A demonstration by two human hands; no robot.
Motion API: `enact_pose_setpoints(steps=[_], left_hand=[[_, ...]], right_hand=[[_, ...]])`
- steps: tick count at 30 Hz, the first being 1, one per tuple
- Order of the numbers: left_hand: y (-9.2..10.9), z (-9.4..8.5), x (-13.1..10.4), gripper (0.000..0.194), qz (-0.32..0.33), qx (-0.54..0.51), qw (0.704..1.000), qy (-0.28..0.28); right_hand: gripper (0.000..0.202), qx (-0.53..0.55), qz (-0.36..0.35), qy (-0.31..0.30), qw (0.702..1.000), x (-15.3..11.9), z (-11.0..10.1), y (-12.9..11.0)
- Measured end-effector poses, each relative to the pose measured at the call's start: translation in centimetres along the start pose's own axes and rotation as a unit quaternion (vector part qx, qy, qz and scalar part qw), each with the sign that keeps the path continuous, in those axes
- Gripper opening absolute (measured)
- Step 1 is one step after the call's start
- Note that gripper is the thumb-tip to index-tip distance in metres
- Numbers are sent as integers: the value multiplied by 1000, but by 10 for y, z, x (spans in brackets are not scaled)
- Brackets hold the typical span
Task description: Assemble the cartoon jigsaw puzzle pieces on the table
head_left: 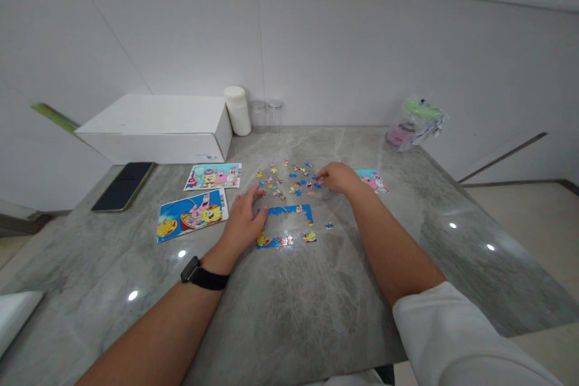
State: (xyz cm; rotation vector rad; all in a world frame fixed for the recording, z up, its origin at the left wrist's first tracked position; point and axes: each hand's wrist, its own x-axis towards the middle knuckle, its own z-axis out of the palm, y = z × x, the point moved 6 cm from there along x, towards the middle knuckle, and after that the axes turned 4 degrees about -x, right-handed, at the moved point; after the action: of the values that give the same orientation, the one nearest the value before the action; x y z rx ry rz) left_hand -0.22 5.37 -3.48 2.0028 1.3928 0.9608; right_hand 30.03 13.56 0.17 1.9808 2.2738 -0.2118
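Note:
A partly joined jigsaw puzzle border (283, 210), mostly blue, lies on the grey table in front of me. Its left side is partly hidden by my left hand (243, 220), whose fingers are apart, with the thumb at the border and the fingertips beside loose pieces. Behind the border are many scattered jigsaw puzzle pieces (293, 175). At the right edge of these, my right hand (337, 178) pinches a small puzzle piece, mostly covered by the fingertips. A yellow joined bit (310, 237) and a single blue piece (329, 226) rest to the border's right.
Left of the puzzle lie a blue cartoon picture card (192, 215), another cartoon card (215, 177) and a phone (124, 187). A white box (154, 132), white bottle (237, 111) and two clear jars (266, 116) stand behind. Rightward are a small card (373, 181) and plastic bag (414, 126).

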Motion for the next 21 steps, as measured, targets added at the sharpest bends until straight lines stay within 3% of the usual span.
enact_pose_setpoints(steps=[8,21], left_hand=[[-1,0,0,63,4,-6,1000,9],[-2,1,0,63,1,-9,1000,8]], right_hand=[[32,7,-1,0,1000,0,-5,-1],[33,0,-28,-58,998,-5,-5,-11]])
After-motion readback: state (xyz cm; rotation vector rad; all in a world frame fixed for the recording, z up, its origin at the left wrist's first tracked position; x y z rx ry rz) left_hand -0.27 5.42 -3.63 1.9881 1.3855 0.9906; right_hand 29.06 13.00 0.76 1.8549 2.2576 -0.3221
